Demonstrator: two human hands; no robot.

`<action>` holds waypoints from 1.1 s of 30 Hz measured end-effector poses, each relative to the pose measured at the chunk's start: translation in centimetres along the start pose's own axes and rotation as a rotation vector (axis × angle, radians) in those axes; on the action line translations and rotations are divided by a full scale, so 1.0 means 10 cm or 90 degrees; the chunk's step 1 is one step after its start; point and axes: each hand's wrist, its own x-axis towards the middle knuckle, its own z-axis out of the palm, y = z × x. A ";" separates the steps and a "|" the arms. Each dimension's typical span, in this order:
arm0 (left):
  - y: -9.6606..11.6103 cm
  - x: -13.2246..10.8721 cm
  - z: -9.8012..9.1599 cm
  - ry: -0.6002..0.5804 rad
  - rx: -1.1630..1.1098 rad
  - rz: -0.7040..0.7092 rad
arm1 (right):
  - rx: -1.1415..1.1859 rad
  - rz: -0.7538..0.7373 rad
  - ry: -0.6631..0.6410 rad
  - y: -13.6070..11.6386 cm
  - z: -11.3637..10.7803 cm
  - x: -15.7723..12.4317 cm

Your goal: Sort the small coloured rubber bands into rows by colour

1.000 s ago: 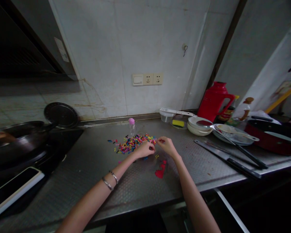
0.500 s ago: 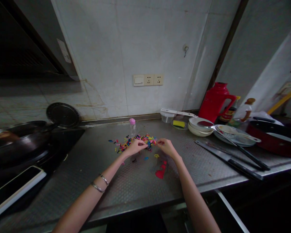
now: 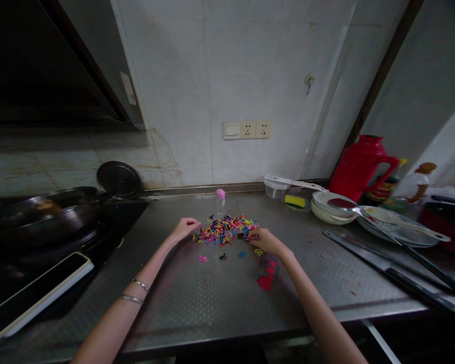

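A heap of small, many-coloured rubber bands [image 3: 225,230] lies on the metal counter. My left hand [image 3: 184,228] is at the heap's left edge, thumb and fingertips pinched together; what they hold is too small to make out. At the right edge, the closed fingers of my right hand [image 3: 264,240] touch a dark cluster of bands [image 3: 241,235]; whether they grip any is hidden. In front of the heap lie small separate clusters: pink [image 3: 202,258], black [image 3: 223,257], blue [image 3: 241,255] and yellow [image 3: 258,252]. Nearer me is a flat red piece [image 3: 266,277].
Behind the heap stands a small clear bottle with a pink cap [image 3: 220,195]. To the right are a yellow sponge [image 3: 294,201], stacked bowls [image 3: 331,216], a knife [image 3: 364,258] and a red thermos [image 3: 360,167]. A wok [image 3: 60,215] and a phone [image 3: 41,290] are at left.
My left hand has moved left from the heap's front to its left edge, uncovering the middle. My right hand stays at the right side, slightly lower. The view has turned left.
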 end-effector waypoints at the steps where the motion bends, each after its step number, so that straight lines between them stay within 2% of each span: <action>1: 0.01 0.01 -0.02 0.002 0.000 -0.002 | -0.009 0.007 -0.013 0.00 0.00 0.03; 6: 0.02 0.09 -0.09 -0.002 -0.001 0.000 | -0.050 0.010 -0.097 -0.01 -0.02 0.17; 11: 0.00 0.11 -0.10 -0.012 -0.007 -0.001 | -0.079 0.005 -0.135 -0.06 -0.08 0.24; 19: -0.04 0.04 -0.07 -0.001 -0.009 -0.029 | -0.050 -0.001 -0.096 -0.11 -0.22 0.30; 29: 0.00 -0.07 -0.06 -0.016 -0.031 -0.036 | -0.055 -0.021 -0.086 -0.10 -0.17 0.40; 33: -0.08 -0.02 -0.07 -0.004 -0.012 -0.004 | -0.062 -0.029 -0.060 -0.22 -0.15 0.42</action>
